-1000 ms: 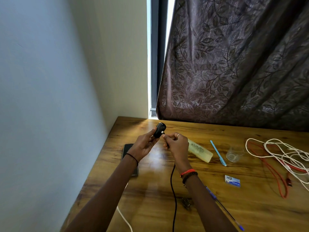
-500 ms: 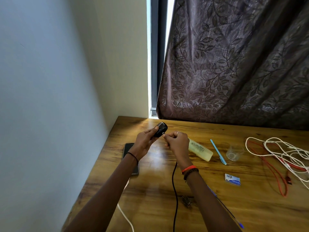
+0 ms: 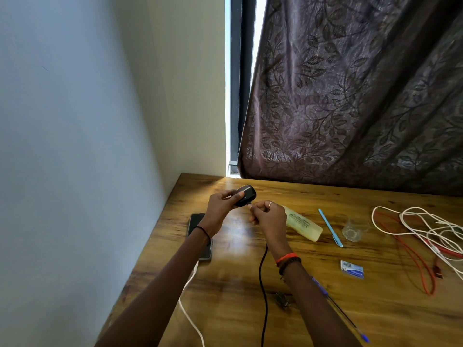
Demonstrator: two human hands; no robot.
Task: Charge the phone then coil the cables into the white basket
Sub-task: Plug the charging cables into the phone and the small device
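Note:
My left hand (image 3: 221, 209) grips a small black charger adapter (image 3: 246, 195) above the wooden table (image 3: 325, 309). My right hand (image 3: 269, 217) pinches the plug end of a black cable (image 3: 263, 291) right at the adapter's face; the plug itself is hidden by my fingers. The cable hangs down off the table's near edge. A dark phone (image 3: 196, 227) lies flat by the left edge under my left wrist, with a white cable (image 3: 186, 301) running from its near end. Tangled white cables (image 3: 426, 226) and an orange cable (image 3: 413, 259) lie at the right. No white basket is in view.
A pale yellow bottle (image 3: 304, 226) lies on its side behind my right hand. Beside it lie a light blue pen (image 3: 330, 227), a small clear glass (image 3: 354, 229), a small blue-white card (image 3: 352, 269) and a dark blue pen (image 3: 343, 314). A wall stands left, a dark curtain (image 3: 363, 96) behind.
Both hands stayed together around the adapter and plug, drifting slightly up and away. My left hand turned the adapter a little, so more of its side shows.

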